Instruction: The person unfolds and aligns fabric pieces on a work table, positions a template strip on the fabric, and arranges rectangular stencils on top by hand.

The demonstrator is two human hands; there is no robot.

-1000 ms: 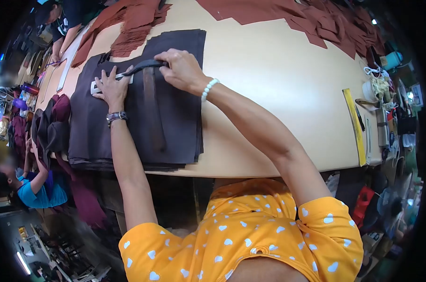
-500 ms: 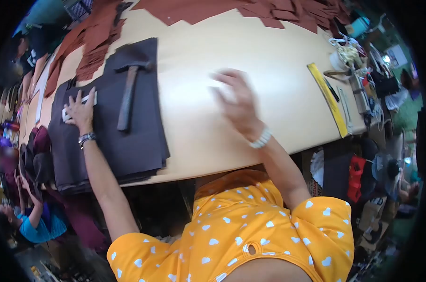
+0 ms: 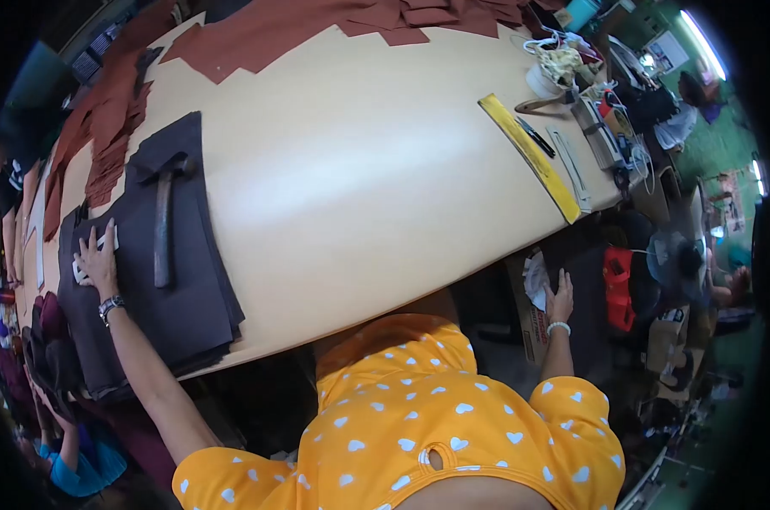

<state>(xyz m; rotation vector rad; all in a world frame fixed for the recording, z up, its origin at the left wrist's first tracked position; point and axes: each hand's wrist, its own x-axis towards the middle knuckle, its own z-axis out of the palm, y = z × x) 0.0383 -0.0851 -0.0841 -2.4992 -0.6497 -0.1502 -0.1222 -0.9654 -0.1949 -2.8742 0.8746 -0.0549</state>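
My left hand (image 3: 101, 265) lies flat with fingers spread on a stack of dark cloth pieces (image 3: 194, 314) at the table's left. Under its fingers shows part of a white template-like piece (image 3: 80, 274). To its right a hammer (image 3: 163, 229) rests on the same stack, its head away from me. My right hand (image 3: 560, 299) hangs below the table edge at the right, fingers stretched out. Beside it is crumpled white paper or plastic (image 3: 535, 279) at a cardboard box (image 3: 534, 331); whether the fingers touch it I cannot tell.
Reddish-brown pieces (image 3: 266, 34) cover the far and left sides of the table (image 3: 342, 178). A yellow ruler (image 3: 529, 157), a black pen (image 3: 535, 138) and a brush (image 3: 546, 103) lie at the right. A red object (image 3: 619, 289) sits beyond the box. A person in blue (image 3: 87, 463) is at lower left.
My right hand has moved from above the tabletop down to the right, below the table edge beside the box. My left hand stays on the white piece. The view has turned to the right.
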